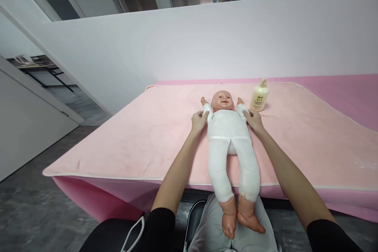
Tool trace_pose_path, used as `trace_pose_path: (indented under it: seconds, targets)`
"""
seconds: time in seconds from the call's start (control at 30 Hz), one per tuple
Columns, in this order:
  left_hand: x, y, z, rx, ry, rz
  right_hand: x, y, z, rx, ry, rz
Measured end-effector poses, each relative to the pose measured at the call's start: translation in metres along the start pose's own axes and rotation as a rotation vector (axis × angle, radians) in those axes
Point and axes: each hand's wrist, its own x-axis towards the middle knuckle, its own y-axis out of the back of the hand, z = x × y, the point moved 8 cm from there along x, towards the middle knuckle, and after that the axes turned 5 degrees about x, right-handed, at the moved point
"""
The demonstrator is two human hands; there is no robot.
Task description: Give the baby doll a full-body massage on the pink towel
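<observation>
at left, had a pink blanket [118, 138] spread out. with the left hand [199, 121], held one arm of the doll [228, 126] in a narrow grip. had the doll face up on the blanket, with arms raised and feet past the near edge, above the lap [205, 226]. with the right hand [255, 121], held the other arm as narrowly. just beyond, had a bottle [259, 97] upright.
</observation>
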Motion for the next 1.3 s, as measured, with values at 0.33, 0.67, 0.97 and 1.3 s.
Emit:
trace_pose_path:
  seconds: [0.33, 0.67, 0.97, 1.3]
  targets:
    - [0.006, -0.007, -0.010, 0.110, 0.039, -0.168, 0.003, -0.004, -0.005, -0.155, -0.072, 0.017]
    - [0.004, 0.009, 0.021, -0.521, -0.071, -0.094, 0.012, 0.012, -0.003, 0.664, -0.090, 0.094]
    - [-0.008, 0.001, 0.024, -0.353, -0.248, -0.399, 0.005, 0.013, 0.019, 0.478, -0.152, -0.012]
    - [-0.018, -0.004, 0.040, -0.128, -0.200, -0.402, 0.000, -0.002, -0.003, 0.596, -0.114, -0.221]
